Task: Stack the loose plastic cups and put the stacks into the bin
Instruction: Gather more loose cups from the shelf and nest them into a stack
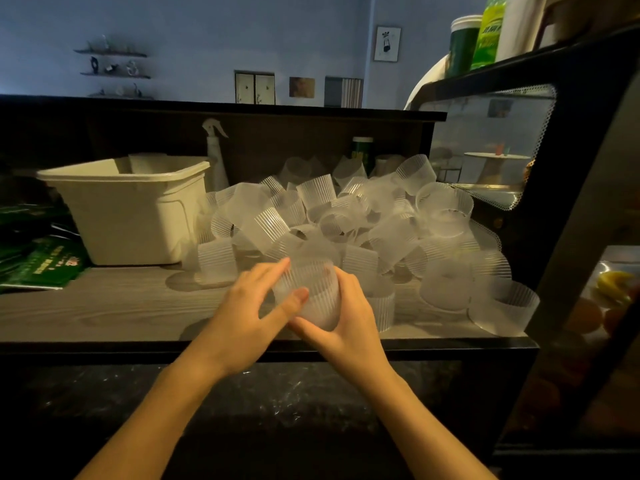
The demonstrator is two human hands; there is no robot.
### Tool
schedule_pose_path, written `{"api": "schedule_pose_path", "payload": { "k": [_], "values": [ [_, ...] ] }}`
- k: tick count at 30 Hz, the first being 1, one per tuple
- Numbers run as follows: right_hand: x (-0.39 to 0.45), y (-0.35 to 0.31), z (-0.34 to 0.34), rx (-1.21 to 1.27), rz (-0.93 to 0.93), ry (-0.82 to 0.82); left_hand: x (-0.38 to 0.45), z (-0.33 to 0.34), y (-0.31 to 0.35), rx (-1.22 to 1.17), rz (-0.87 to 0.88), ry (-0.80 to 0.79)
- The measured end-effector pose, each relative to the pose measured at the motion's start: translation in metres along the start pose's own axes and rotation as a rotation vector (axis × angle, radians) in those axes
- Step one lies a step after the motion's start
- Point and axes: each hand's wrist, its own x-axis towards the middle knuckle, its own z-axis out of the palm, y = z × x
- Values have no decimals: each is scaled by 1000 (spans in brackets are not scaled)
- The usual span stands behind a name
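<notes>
Landmark: bin (138, 216), on the desk (104, 306).
Cup pile (346, 216): right of the bin.
Held cup (311, 289): before the pile.
Left hand (249, 306): grip pinching the cup.
Right hand (349, 320): grip curled around it.

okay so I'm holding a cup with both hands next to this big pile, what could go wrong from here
1. The pile of loose cups is heaped high; pulling one out might topple others.
2. One cup lies near the shelf's front edge and could roll off.
3. The held cup looks thin; both hands squeezing might crush it.
</notes>
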Motion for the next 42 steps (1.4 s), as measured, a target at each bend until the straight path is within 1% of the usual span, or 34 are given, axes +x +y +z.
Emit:
{"api": "schedule_pose_path", "payload": {
  "k": [1,2,3,6,8,10,12,14,17,20,22,24,25,27,28,31,34,36,38,40,42],
  "values": [
    [0,-1,-1,13,1,14,-2,1,2,13,-15,-67],
    [-2,-2,-2,26,2,22,-4,2,3,-20,-27,-92],
    [-4,-3,-3,37,3,29,-5,2,5,-80,-33,-59],
    [-12,-9,-8,76,1,75,0,2,-3,-186,-37,226],
    [-18,-10,-16,130,14,115,7,5,-11,-187,-79,321],
    [-23,-7,-26,209,50,162,12,13,-15,-118,-106,298],
    [-26,-1,-37,272,83,212,14,23,-16,-41,-137,183],
    [-29,5,-48,282,97,263,17,31,-14,37,-220,94],
    [-32,11,-59,252,99,295,29,39,-12,134,-318,140],
    [-34,14,-61,206,110,212,38,44,-13,125,-390,156],
    [-34,16,-61,175,106,170,37,44,-17,74,-407,217],
    [-33,17,-62,168,103,159,31,39,-22,-25,-360,319],
    [-32,17,-62,160,102,157,28,36,-23,-120,-333,349],
    [-31,17,-62,137,106,146,22,30,-24,-324,-279,354],
    [-31,17,-62,131,110,137,19,28,-24,-385,-251,344],
    [-30,17,-63,117,114,125,14,26,-17,-458,-154,346],
    [-31,16,-64,99,107,108,10,21,-4,-469,-70,404],
    [-32,17,-64,83,101,94,9,14,8,-440,-10,412],
    [-33,17,-65,63,94,83,9,6,19,-369,38,362],
    [-33,16,-65,30,78,71,9,3,29,-302,93,261],
    [-32,16,-65,1,56,57,11,2,39,-181,151,161]
  ]
}}
